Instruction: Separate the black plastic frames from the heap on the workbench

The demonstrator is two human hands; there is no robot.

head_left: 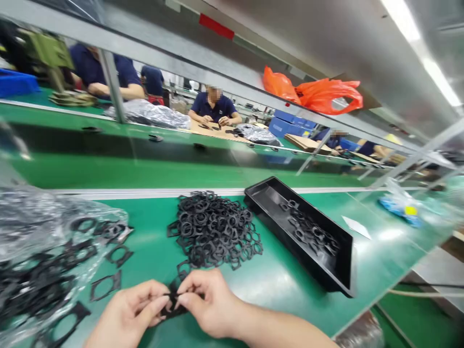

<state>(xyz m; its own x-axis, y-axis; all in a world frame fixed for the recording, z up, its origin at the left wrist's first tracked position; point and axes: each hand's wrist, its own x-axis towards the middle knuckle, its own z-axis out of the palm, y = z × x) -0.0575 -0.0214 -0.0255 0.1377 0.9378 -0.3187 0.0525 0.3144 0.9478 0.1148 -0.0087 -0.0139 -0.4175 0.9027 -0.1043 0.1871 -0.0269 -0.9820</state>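
At the near edge of the green table, my left hand (pixel 136 309) and my right hand (pixel 208 302) meet in a pinch over a small black plastic part (pixel 174 309). Fingers cover much of the part, so its full shape is hidden. Just beyond my hands lies a heap of black ring-shaped parts (pixel 213 229). Left of my left hand, larger black frames with round openings (pixel 105 286) lie loose beside a clear plastic bag (pixel 54 217) that has more of them in and around it. A black tray (pixel 300 251) at the right holds several small black parts (pixel 311 232).
Behind the green table (pixel 290 309) runs a conveyor belt (pixel 203 166) with a few small dark parts on it. Metal posts (pixel 112 87) carry a shelf with orange bags (pixel 311 94). Co-workers (pixel 213 108) sit across. A white paper (pixel 356 226) lies right of the tray.
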